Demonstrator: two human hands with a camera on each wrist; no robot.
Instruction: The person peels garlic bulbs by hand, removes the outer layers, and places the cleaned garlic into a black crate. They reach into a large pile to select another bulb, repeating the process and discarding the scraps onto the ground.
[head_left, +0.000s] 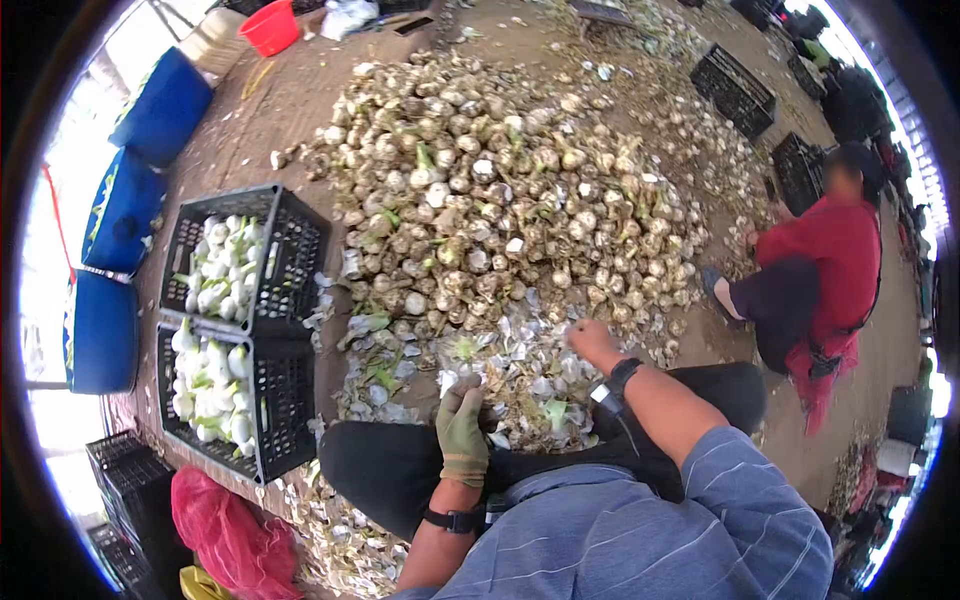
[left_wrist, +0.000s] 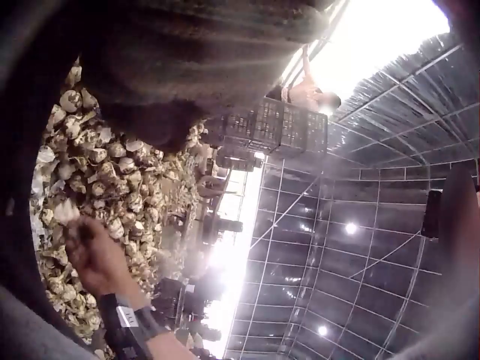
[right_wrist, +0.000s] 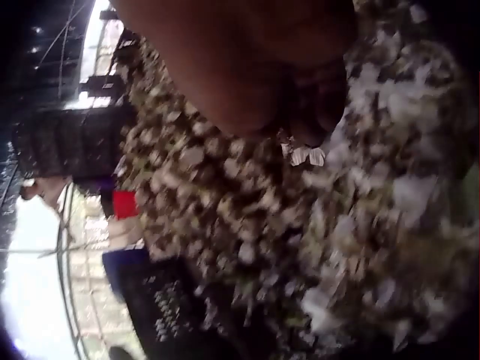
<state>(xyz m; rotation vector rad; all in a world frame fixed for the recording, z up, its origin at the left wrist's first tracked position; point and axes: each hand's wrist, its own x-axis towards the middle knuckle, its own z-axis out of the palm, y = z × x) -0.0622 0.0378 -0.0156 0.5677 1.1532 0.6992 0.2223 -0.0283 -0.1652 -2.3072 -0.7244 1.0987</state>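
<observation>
My left hand (head_left: 462,435), in a green glove, is low over the loose garlic skins (head_left: 520,350) between my knees. White shows beside its fingertips; I cannot tell whether the fingers hold it. In the left wrist view the gloved hand (left_wrist: 187,60) is a dark shape across the top. My bare right hand (head_left: 595,345) is to the right, at the near edge of the heap of garlic bulbs (head_left: 480,210), its fingers curled. A small pale striped piece (right_wrist: 307,156) shows right at those fingertips in the right wrist view.
Two black crates (head_left: 290,260) of trimmed white garlic (head_left: 212,385) stand at my left. Blue tubs (head_left: 105,330) line the far left, with a red bucket (head_left: 270,28) behind. A person in red (head_left: 825,250) sits at the right. A pink mesh bag (head_left: 230,530) lies lower left.
</observation>
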